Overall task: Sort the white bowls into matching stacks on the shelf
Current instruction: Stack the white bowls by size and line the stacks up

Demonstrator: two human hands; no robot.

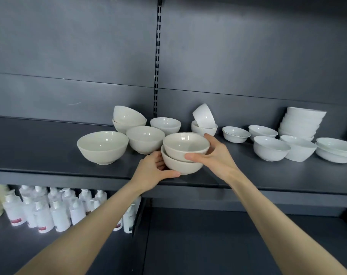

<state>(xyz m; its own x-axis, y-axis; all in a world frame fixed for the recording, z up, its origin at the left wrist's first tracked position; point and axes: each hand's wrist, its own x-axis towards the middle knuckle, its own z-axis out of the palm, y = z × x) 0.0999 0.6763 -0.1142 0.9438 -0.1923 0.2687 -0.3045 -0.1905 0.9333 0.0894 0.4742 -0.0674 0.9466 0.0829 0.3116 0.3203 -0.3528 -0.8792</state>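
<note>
— Where are the hands?

— At the centre of the frame, both reach to the front edge of a dark shelf [39, 151]. The left hand [152, 171] cups the lower bowl [180, 165] of a cream pair, fingers [160, 162] curled round its left wall and thumb under its base. The right hand [214, 157] grips the upper bowl [185, 144], nested in the lower one, with the thumb on the near wall and the fingers over the far rim. Whether the pair rests on the shelf cannot be told.

— And the other bowls?

— Left of centre stand a large cream bowl [102, 146] and a smaller cream bowl [145, 138], with more behind them. At the right, loose white bowls sit around a tall white stack [301, 124]. White bottles [43, 213] fill the lower left, beneath the shelf
</note>
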